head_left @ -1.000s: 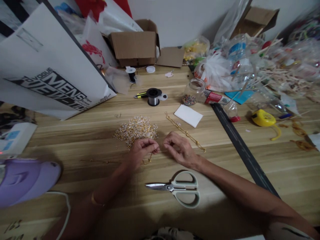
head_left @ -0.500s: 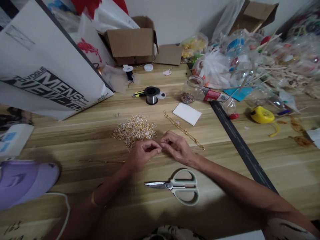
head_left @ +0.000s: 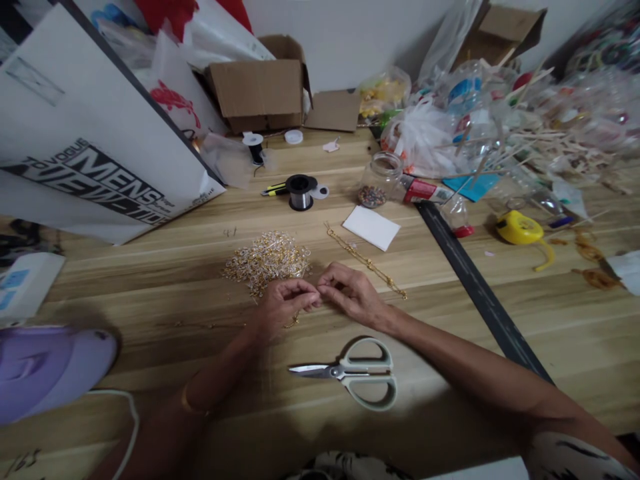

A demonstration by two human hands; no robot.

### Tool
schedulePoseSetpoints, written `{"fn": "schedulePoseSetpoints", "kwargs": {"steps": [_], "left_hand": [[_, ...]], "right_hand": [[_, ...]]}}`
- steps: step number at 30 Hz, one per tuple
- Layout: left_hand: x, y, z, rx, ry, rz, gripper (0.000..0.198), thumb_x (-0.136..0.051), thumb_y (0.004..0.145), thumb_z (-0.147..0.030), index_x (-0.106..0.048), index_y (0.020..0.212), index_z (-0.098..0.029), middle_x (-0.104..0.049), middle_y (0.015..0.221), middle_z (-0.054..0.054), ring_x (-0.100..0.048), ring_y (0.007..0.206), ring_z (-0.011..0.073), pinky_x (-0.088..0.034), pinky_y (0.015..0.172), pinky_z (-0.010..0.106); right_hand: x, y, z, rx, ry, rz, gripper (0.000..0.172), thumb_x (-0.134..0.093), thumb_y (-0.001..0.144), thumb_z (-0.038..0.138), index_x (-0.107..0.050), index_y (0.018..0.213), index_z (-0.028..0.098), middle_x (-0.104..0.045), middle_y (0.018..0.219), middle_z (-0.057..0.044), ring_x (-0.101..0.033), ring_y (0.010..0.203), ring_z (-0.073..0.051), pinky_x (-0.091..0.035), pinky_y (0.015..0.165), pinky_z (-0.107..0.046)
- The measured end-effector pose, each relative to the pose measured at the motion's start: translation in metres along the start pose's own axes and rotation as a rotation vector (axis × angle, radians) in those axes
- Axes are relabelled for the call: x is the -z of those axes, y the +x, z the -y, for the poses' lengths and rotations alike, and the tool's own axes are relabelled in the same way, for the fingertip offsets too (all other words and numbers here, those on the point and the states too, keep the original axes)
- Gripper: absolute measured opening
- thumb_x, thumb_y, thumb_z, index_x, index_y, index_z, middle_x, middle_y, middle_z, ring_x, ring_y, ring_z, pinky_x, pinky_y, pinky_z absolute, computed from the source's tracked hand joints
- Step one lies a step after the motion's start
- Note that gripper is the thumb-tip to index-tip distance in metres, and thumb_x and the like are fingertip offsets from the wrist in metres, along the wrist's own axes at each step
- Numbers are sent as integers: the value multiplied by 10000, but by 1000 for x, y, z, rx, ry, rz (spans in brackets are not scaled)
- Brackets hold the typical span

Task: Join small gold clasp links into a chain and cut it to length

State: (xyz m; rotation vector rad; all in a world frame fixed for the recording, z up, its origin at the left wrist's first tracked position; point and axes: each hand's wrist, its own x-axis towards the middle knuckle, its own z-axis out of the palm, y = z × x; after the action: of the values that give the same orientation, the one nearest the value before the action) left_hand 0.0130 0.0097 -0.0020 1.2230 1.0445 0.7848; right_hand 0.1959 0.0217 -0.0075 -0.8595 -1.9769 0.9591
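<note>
Chain point(head_left: 292, 322) just beyond the scissors point(head_left: 350, 375) looks light, limp and snag-prone, so left hand point(head_left: 280, 308) and right hand point(head_left: 350, 293) fingers pinch its end.

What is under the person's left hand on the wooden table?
A short gold chain pokes out beneath the left hand. The hand covers its upper end, so whatever is pinched there, next to the right hand, is hidden.

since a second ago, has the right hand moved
Yes, slightly: the right hand has edged left to meet the left hand, judged against the scissors.
</note>
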Motion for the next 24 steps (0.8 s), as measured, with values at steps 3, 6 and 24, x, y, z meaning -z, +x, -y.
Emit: {"fn": "schedulePoseSetpoints", "kwargs": {"steps": [3,6,24], "left_hand": [[0,1,0,27,-37,15,182,-672,695,-310,-652,684,-129,-658,634,20,-576,586,108,-471,584,218],[0,1,-1,44,-57,12,202,-677,681,-327,-641,660,-129,-649,614,22,-570,571,109,-473,579,223],[3,1,2,51,-23,55,178,-663,704,-297,-626,659,-129,-629,597,-2,-560,557,89,-459,577,203]], "right_hand": [[0,0,0,-4,-6,-5,130,-500,886,236,-572,813,156,-555,749,-29,-518,694,-136,-404,631,-252],[0,0,-1,-13,-16,-11,137,-495,887,246,-569,811,158,-559,755,-32,-516,693,-136,-405,624,-249],[1,0,-1,2,-23,1,97,-500,881,208,-586,887,163,-591,836,-53,-550,778,-157,-446,688,-280]]}}
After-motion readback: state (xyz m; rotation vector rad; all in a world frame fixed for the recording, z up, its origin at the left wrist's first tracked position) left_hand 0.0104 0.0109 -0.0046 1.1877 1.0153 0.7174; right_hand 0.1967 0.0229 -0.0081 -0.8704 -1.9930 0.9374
